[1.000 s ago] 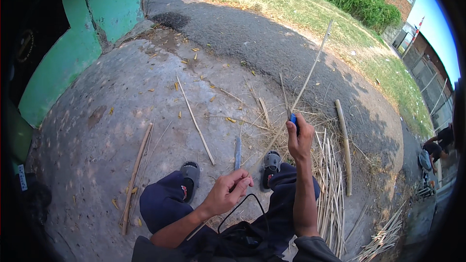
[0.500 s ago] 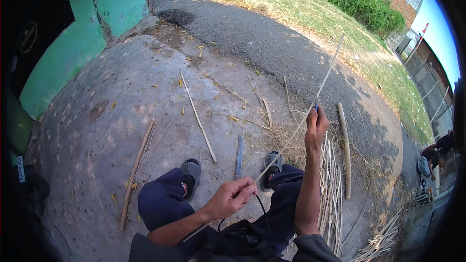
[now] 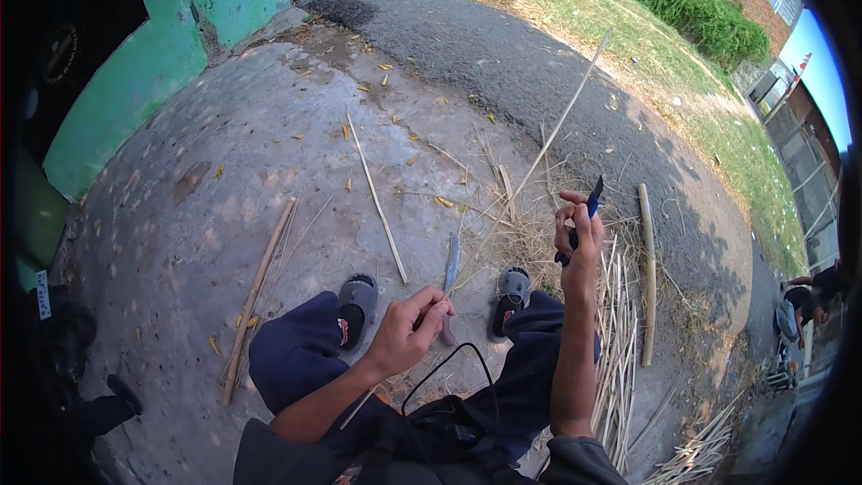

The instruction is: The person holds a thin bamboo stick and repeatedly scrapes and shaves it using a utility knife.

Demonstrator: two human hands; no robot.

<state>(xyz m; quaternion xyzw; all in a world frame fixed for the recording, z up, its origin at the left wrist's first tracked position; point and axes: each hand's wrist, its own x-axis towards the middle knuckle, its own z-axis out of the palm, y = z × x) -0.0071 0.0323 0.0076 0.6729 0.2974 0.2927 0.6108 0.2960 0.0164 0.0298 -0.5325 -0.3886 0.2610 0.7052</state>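
Note:
My left hand is closed, pinching the near end of a long thin bamboo strip. The strip slants up and away to the right, and a short piece of it shows below my wrist. My right hand grips a small knife with a dark pointed blade and some blue on it; fingers cover much of its handle. This hand is apart from the strip, on its right side. A larger knife with a long grey blade lies on the ground between my feet, just beyond my left hand.
A pile of bamboo strips lies beside my right leg, near a thick bamboo pole. Shavings litter the ground ahead. More sticks lie left. Another person's foot is at lower left; people are far right.
My right hand has come off the strip, and its knife now shows clearly. The left hand has shifted slightly left and up, still holding the strip. A person's foot has appeared at lower left.

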